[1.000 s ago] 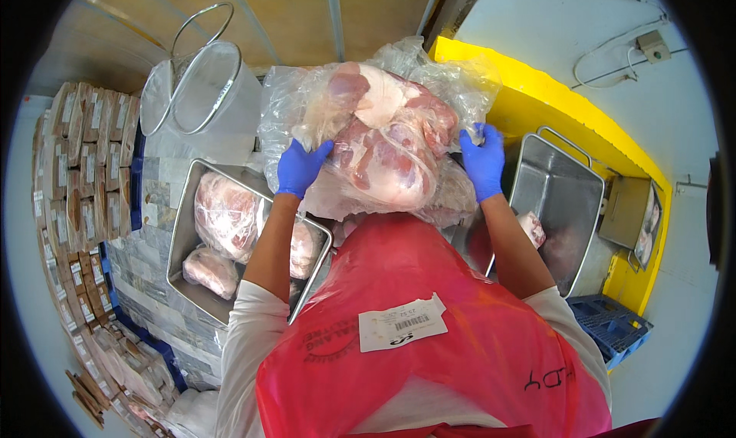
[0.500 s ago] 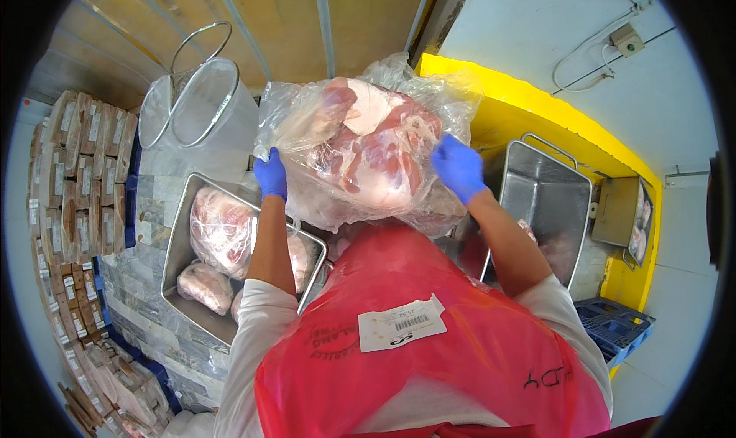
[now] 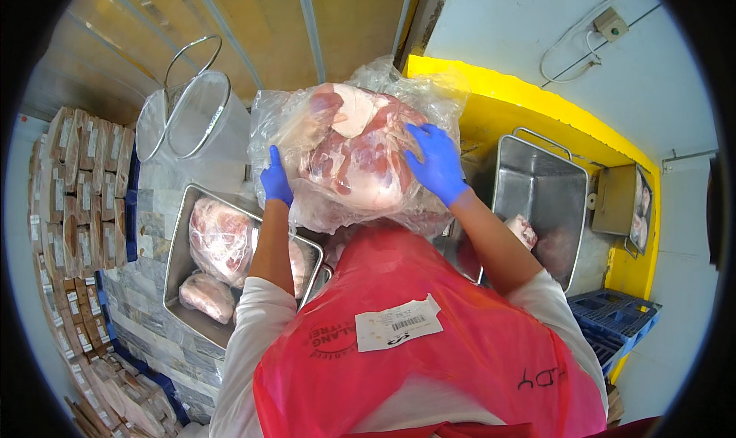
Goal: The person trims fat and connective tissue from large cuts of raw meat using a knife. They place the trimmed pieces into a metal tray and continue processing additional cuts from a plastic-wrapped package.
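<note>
A large cut of raw red and white meat (image 3: 360,166) lies in front of me, inside or on a loose clear plastic bag (image 3: 295,120). At the bag's left side is my left hand (image 3: 277,181), blue-gloved, its index finger stretched out and its other fingers curled at the plastic. My right hand (image 3: 438,164), also blue-gloved, rests with spread fingers on the right side of the meat. What supports the meat is hidden beneath the bag.
A metal tub (image 3: 175,242) with wrapped meat pieces stands left, under my left forearm. To the right, a deeper steel tub (image 3: 529,173) holds some meat. Further out are a clear-lined hoop stand (image 3: 203,123), stacked cartons (image 3: 84,185), a yellow ledge (image 3: 521,104) and a blue pallet (image 3: 613,319).
My right hand has shifted left and spread its fingers onto the meat. My left index finger has straightened. The whole view has shifted slightly.
</note>
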A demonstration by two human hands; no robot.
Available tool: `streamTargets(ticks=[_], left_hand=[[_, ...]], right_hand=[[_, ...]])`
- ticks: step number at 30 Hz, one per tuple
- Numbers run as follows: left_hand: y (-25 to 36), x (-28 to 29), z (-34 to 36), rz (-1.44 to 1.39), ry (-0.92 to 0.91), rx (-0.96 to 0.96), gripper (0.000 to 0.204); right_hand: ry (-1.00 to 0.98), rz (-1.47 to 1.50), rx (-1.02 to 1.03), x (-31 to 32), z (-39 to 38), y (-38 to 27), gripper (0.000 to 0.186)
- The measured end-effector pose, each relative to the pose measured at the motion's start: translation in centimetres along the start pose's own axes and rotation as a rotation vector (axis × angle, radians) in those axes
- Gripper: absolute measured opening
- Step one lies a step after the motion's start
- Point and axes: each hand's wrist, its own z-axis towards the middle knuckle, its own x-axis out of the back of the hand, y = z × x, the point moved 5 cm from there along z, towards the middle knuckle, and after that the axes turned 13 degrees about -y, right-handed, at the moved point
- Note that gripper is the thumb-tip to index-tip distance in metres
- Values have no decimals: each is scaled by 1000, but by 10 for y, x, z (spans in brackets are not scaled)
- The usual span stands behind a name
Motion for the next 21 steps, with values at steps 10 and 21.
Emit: streamTargets(ticks=[10, 21], left_hand=[[42, -3, -61, 415, -332, -74, 53], [-63, 52, -5, 57, 79, -84, 50]], right_hand=[[-271, -101, 109, -41, -27, 66, 24], [195, 298, -268, -65, -47, 96, 21]])
